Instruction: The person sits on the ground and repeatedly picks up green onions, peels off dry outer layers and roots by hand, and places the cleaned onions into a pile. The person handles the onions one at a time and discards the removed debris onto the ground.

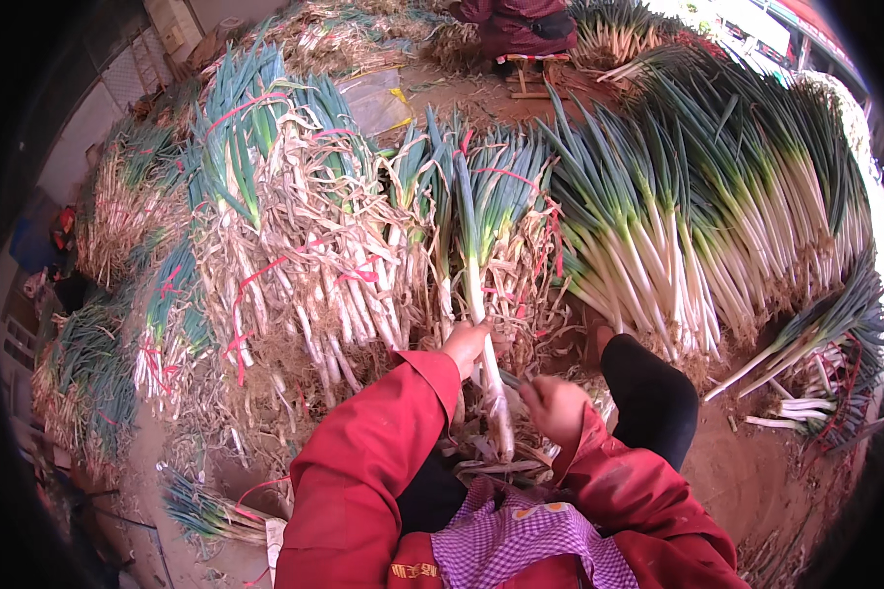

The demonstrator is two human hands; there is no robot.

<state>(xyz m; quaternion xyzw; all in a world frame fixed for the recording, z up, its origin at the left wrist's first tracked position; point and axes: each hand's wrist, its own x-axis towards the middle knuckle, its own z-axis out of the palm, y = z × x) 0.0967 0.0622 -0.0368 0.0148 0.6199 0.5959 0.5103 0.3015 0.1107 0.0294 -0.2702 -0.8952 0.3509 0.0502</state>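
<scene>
My left hand (468,346) grips a large green onion (475,283) around its white stalk. The onion stands nearly upright, green leaves pointing away from me and its root end down between my knees. Close to the right of the lower stalk is my right hand (558,405), its fingers curled. A greyish strip shows between that hand and the stalk; whether it is a leaf or a blade, and whether I hold it, is unclear. Peeled dry leaves (512,471) lie beneath the root end. Just beyond, a bundle of unpeeled green onions (512,199) is tied with red ribbon.
Large unpeeled bundles (302,243) are piled at the left. Clean white-stalked onions (656,250) lean in rows at the right. A small bundle (210,508) lies at lower left, loose onions (795,346) at far right. Ahead, a person (523,26) sits on a low stool (527,77).
</scene>
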